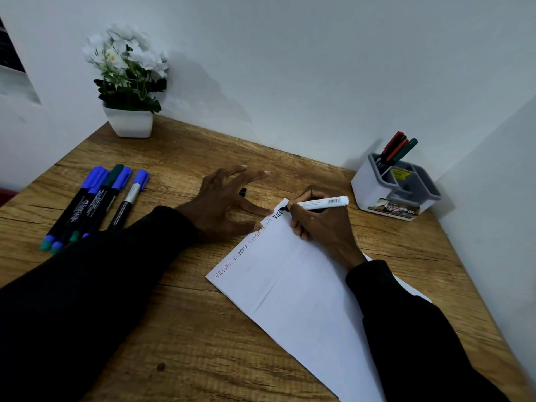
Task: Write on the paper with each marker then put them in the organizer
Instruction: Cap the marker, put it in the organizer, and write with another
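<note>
Right hand (319,227): fingers (304,195) curled round a white marker (323,203), tip on the paper's (290,285) far corner. Left hand (223,204): fingers spread, 2 fingertips (268,211) pressing the paper's edge.

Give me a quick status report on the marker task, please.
Right hand grips white marker, tip on paper. Left hand presses paper's edge. Three markers in organizer, capped markers lie left. Nothing blocking.
</note>
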